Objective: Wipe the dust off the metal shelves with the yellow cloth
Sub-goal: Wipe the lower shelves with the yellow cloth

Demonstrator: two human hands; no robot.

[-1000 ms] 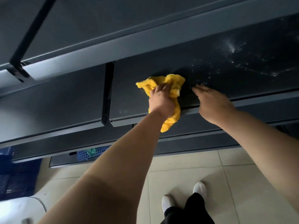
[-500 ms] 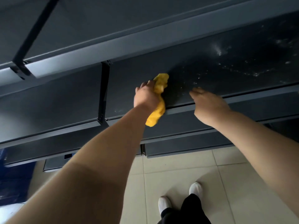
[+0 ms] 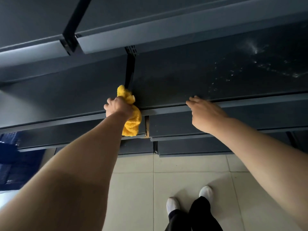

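Note one blue crate [image 3: 8,157] at the far left, low down. Next, locate the left hand [image 3: 117,106], fingers curled tight round the one yellow cloth [image 3: 131,120], bunched into a wad. Find the cloth at the near left corner of the metal shelf [image 3: 175,84], touching the upright post [image 3: 130,69], loose tail hanging down over the front lip. Count four shelf tiers by their front edges. Treat the long axis of the shelf as running left to right.

Below, on the tiled floor [image 3: 133,189], count two white shoes [image 3: 173,205].

Further right, locate the right hand [image 3: 206,114]: fingers straight and relaxed, resting on the front lip of the same shelf, holding nothing.

Right again, look for the dust specks [image 3: 250,67]: one scattered pale patch, far right on the same surface, well apart from the cloth, with the right hand between the two.

Judge the right hand nearer the dust. With the cloth in the left hand, expect the coming stroke to run rightward along the long axis, past the resting right hand. Count two hands, one cloth.
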